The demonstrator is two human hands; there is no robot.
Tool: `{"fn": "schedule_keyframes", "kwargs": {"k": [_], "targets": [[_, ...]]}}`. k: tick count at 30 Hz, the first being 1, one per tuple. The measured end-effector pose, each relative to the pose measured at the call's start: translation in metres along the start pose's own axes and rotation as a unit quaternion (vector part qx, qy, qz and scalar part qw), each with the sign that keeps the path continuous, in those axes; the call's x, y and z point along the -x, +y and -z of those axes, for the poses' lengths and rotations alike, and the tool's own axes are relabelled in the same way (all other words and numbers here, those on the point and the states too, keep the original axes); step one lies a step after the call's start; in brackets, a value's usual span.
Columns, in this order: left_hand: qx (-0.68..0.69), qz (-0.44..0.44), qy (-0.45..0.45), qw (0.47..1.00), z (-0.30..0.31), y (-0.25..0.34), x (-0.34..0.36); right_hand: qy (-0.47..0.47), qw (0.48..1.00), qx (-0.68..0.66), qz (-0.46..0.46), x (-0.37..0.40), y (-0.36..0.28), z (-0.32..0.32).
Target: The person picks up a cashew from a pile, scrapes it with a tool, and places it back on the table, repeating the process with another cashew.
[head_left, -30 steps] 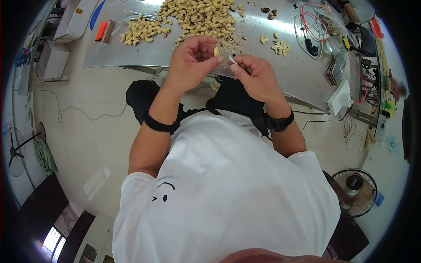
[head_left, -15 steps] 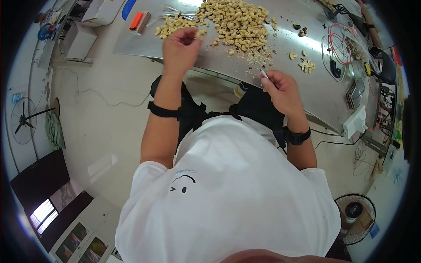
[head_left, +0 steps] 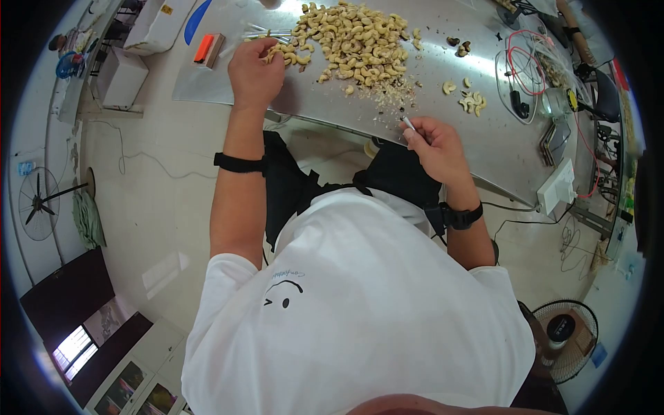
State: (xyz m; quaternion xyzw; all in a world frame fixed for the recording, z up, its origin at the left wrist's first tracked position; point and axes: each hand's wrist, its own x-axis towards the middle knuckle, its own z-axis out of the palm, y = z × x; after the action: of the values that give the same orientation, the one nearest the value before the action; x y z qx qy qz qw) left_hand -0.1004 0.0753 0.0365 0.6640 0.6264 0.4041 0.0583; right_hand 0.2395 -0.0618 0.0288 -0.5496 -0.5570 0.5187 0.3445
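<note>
My left hand (head_left: pixel 256 75) is over the small group of cashews (head_left: pixel 299 58) at the table's left. Its fingers are bent and the thumb stands apart from them; cashews show around the fingertips, which are partly hidden. Between the thumb and fingers of my right hand (head_left: pixel 440 148) is a short, thin, silvery tool (head_left: pixel 408 123), its tip pointing up and left over the table's front edge. The large heap of cashews (head_left: pixel 353 38) lies between and beyond my hands. Pale crumbs (head_left: pixel 394 95) are scattered at its near side.
On the metal table (head_left: pixel 443 76), several cashew pieces (head_left: pixel 473 103) and dark bits (head_left: pixel 463 49) lie to the right. An orange-topped box (head_left: pixel 207 50) and thin sticks (head_left: pixel 266 32) are at left. Cables (head_left: pixel 523 66), a glass jar (head_left: pixel 555 104) and a white box (head_left: pixel 557 188) stand far right.
My left hand has moved left, from beside the small group of cashews to over it. My right hand keeps hold of the tool near the table edge. The view has shifted slightly.
</note>
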Motion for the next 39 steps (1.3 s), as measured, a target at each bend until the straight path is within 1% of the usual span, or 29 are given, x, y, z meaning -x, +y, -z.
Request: {"fn": "schedule_keyframes", "kwargs": {"k": [2, 5, 8, 11, 14, 17, 21, 23, 24, 26, 29, 32, 35, 36, 38, 39], "targets": [[0.010, -0.036, -0.003, 0.999, -0.006, 0.007, -0.002, -0.002, 1.000, -0.023, -0.001, 0.001, 0.000, 0.000], [-0.088, -0.132, -0.028, 0.987, -0.007, 0.016, -0.015, -0.011, 1.000, -0.028, -0.005, 0.000, 0.002, 0.002], [-0.132, -0.163, -0.098, 0.973, -0.013, 0.016, -0.030, -0.022, 1.000, -0.022, -0.003, -0.004, 0.005, 0.004], [-0.158, -0.195, -0.138, 0.958, -0.021, 0.015, -0.041, -0.022, 0.999, -0.039, 0.001, -0.005, 0.004, 0.003], [-0.146, -0.237, -0.148, 0.949, -0.028, 0.013, -0.044, -0.017, 0.999, -0.037, 0.004, -0.006, 0.002, 0.002], [-0.182, -0.225, -0.178, 0.941, -0.030, 0.017, -0.046, -0.017, 0.999, -0.040, 0.012, -0.006, 0.010, 0.002], [-0.180, -0.201, -0.194, 0.943, -0.035, 0.017, -0.048, -0.012, 0.999, -0.030, 0.023, -0.006, 0.012, 0.002], [-0.180, -0.186, -0.200, 0.945, -0.034, 0.022, -0.050, -0.019, 0.999, -0.027, 0.003, -0.006, 0.006, 0.004], [-0.180, -0.194, -0.198, 0.944, -0.034, 0.023, -0.050, -0.023, 0.999, -0.026, -0.008, -0.005, 0.004, 0.004], [-0.175, -0.211, -0.195, 0.942, -0.034, 0.024, -0.049, -0.021, 1.000, -0.003, 0.000, -0.004, 0.001, 0.005], [-0.130, -0.190, -0.219, 0.948, -0.035, 0.022, -0.051, -0.017, 1.000, 0.015, -0.003, -0.003, -0.003, 0.004], [-0.058, -0.189, -0.209, 0.958, -0.034, 0.021, -0.051, -0.017, 1.000, 0.005, 0.005, -0.003, 0.001, 0.004], [0.023, -0.181, -0.139, 0.973, -0.028, 0.028, -0.049, -0.015, 1.000, -0.026, 0.007, -0.005, 0.004, 0.001], [0.070, -0.121, -0.152, 0.978, -0.025, 0.031, -0.045, -0.016, 0.999, -0.039, 0.005, -0.005, 0.005, 0.000], [0.158, 0.000, -0.171, 0.972, -0.021, 0.037, -0.034, -0.007, 0.997, 0.047, 0.061, -0.001, 0.006, 0.006], [0.246, 0.015, -0.201, 0.948, -0.021, 0.038, -0.024, -0.010, 0.991, 0.081, 0.103, -0.006, 0.004, 0.006]]}}
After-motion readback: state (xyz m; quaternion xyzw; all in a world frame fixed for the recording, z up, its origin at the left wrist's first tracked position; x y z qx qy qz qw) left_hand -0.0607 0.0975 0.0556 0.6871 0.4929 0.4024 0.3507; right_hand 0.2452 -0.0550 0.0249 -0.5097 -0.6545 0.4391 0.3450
